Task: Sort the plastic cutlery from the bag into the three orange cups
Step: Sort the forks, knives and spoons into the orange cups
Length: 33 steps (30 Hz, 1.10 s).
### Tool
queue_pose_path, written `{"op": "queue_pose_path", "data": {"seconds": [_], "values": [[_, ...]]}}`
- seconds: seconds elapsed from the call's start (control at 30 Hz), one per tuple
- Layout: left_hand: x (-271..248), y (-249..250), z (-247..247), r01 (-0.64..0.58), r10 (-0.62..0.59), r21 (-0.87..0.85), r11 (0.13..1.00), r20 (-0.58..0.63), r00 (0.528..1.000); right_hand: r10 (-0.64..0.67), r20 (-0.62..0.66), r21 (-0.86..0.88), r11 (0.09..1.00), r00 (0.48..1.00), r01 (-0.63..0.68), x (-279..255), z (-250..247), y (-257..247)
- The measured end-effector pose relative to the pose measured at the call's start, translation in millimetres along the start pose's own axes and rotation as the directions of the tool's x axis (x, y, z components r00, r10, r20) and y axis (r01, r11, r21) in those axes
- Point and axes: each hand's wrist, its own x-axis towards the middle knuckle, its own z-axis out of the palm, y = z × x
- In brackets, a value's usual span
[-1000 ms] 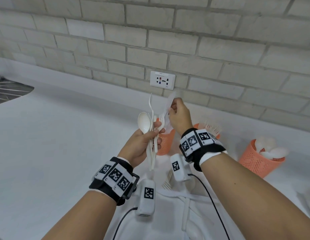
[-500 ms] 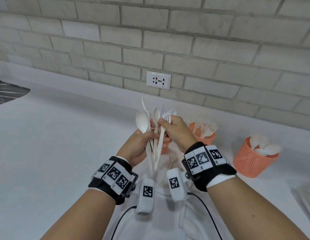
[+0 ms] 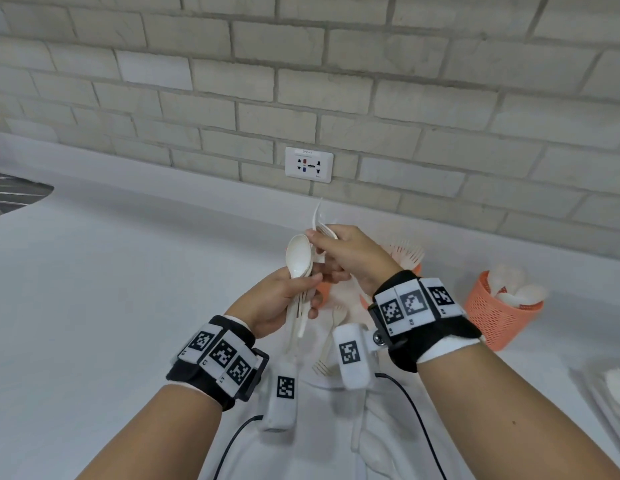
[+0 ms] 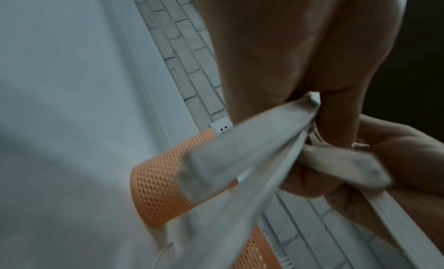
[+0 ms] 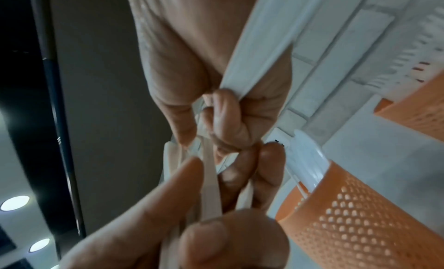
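My left hand (image 3: 310, 289) grips a bundle of white plastic cutlery (image 3: 299, 258) upright, a spoon bowl facing me and a thin tip poking up. My right hand (image 3: 324, 242) curls over the bundle's top and pinches one white cutlery piece (image 5: 259, 45). Three orange mesh cups stand by the wall. One cup (image 3: 323, 293) is mostly hidden behind my hands, the fork cup (image 3: 410, 259) is behind my right hand, and the spoon cup (image 3: 498, 313) stands to the right. The white bag (image 3: 332, 400) lies under my wrists with a fork (image 3: 331, 344) on it.
A brick wall with a socket (image 3: 308, 164) closes off the back of the white counter (image 3: 111, 289). A dark grille (image 3: 10, 195) sits at the far left. White flat items (image 3: 609, 393) lie at the right edge. Camera cables trail below both wrists.
My right hand has come down from holding a piece high by the wall and now closes over the top of the bundle. The left hand keeps its grip.
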Motion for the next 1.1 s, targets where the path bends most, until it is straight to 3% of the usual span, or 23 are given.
{"op": "queue_pose_path", "data": {"seconds": [0.2,0.3,0.43,0.57,0.63,0.77,0.87,0.97,1.03,1.1], "values": [[2,1,4,0.101,-0.072,-0.268,0.958,0.115,0.991,-0.025,0.195,0.04,0.999,0.981,0.017,-14,-9,2],[3,1,7,0.086,-0.043,-0.306,0.948,0.145,0.989,-0.07,0.188,0.058,0.997,0.98,0.061,-23,-13,3],[6,-2,20,0.05,-0.028,-0.318,0.947,0.074,0.997,-0.099,0.082,0.088,0.992,0.992,0.092,-33,-21,5],[11,-5,32,0.001,-0.018,-0.209,0.978,-0.076,0.997,-0.148,-0.187,0.067,0.984,0.971,0.163,-37,-38,5],[13,-7,39,-0.013,-0.015,-0.172,0.985,-0.157,0.988,-0.114,-0.346,0.156,0.972,0.931,0.177,-35,-56,1],[17,-13,45,-0.045,0.022,-0.08,0.996,-0.273,0.962,-0.159,-0.569,0.288,0.88,0.807,0.377,-23,-87,-11],[19,-17,47,-0.063,0.054,-0.019,0.998,-0.296,0.954,-0.178,-0.658,0.275,0.848,0.732,0.453,-4,-102,-12],[20,-16,49,-0.1,0.092,-0.013,0.995,-0.291,0.952,-0.249,-0.704,0.135,0.872,0.665,0.47,16,-108,-1],[20,-15,49,-0.123,0.118,-0.002,0.992,-0.276,0.954,-0.29,-0.688,0.003,0.915,0.665,0.403,27,-106,15],[21,-13,50,-0.128,0.131,0.028,0.991,-0.245,0.961,-0.285,-0.652,-0.063,0.944,0.703,0.324,34,-103,36]]}}
